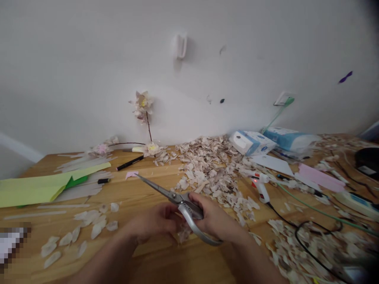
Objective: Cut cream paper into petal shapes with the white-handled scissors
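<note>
My right hand (217, 221) is wrapped round a pair of silver scissors (180, 201), whose closed-looking blades point up and to the left over the table. Beside it, my left hand (156, 223) has its fingers curled in under the scissors. A pale, see-through petal (184, 233) shows just below the left fingertips and looks pinched there; part of it is hidden and blurred. Loose dried petals (99, 227) lie on the wood left of my hands. Beyond the blade tips is a small pink paper scrap (132, 174).
A heap of dried petals (207, 161) spreads toward the wall. A corded glue gun (260, 187) with a red light stands at right, near tissue packs (253, 142). Flower stems (149, 126), a black pen (130, 162), green paper (32, 187) and glue sticks (79, 193) lie left.
</note>
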Motion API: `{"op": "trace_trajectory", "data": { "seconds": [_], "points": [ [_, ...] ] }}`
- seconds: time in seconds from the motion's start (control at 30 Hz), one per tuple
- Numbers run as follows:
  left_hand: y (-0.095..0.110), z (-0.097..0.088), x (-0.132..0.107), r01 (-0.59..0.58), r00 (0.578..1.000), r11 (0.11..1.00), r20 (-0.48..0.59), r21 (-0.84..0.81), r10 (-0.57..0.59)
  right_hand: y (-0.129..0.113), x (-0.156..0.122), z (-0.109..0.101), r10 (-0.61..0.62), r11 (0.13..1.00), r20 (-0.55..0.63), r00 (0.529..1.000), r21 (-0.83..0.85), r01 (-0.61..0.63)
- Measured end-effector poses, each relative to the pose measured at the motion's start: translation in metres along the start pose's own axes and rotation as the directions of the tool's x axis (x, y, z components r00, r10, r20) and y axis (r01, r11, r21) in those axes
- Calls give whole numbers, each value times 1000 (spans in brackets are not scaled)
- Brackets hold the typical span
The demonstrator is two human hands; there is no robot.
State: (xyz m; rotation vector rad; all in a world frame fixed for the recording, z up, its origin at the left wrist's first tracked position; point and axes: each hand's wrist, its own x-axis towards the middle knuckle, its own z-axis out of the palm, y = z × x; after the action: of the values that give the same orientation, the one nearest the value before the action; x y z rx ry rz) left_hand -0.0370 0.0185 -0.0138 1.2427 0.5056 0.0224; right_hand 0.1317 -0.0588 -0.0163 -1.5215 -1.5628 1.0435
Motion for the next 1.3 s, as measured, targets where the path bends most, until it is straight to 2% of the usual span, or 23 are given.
{"op": "trace_trajectory", "data": {
  "seconds": [0.13,0.2,0.27,0.37,0.47,0.53,0.67,0.73,0.83,1.0,1.1,1.13,1.3],
  "points": [
    [-3,5,2,-19,998,999,-56,-32,17,13,3,9,-26,996,-68,997,79,32],
    [-2,8,3,-39,995,998,-95,-47,35,14,4,15,-5,981,-112,994,190,27],
    [-1,10,4,-60,983,997,-178,-50,50,13,4,20,50,953,-206,977,302,15],
    [1,11,5,-117,914,992,-395,-46,90,12,3,24,122,925,-399,909,377,42],
    [1,10,7,-186,840,981,-528,-63,126,15,1,27,122,935,-469,875,350,57],
    [1,10,7,-213,817,975,-559,-68,139,16,0,30,131,935,-458,879,352,44],
    [1,12,9,-225,799,971,-586,-83,135,8,-1,37,189,910,-433,881,416,9],
    [2,14,9,-232,785,970,-602,-71,144,3,-2,38,222,900,-463,858,437,3],
    [3,18,10,-243,757,970,-627,-7,185,-1,-2,35,263,888,-507,821,461,0],
    [-2,21,10,-231,714,959,-641,165,282,4,0,28,210,900,-515,831,434,42],
    [-7,20,10,-208,707,947,-632,243,317,6,0,27,197,914,-525,828,403,38],
    [-8,19,10,-193,716,951,-628,242,305,7,0,27,198,915,-524,829,402,36],
    [-8,17,9,-159,816,981,-545,111,194,8,1,27,244,884,-507,827,466,25]
  ]
}}
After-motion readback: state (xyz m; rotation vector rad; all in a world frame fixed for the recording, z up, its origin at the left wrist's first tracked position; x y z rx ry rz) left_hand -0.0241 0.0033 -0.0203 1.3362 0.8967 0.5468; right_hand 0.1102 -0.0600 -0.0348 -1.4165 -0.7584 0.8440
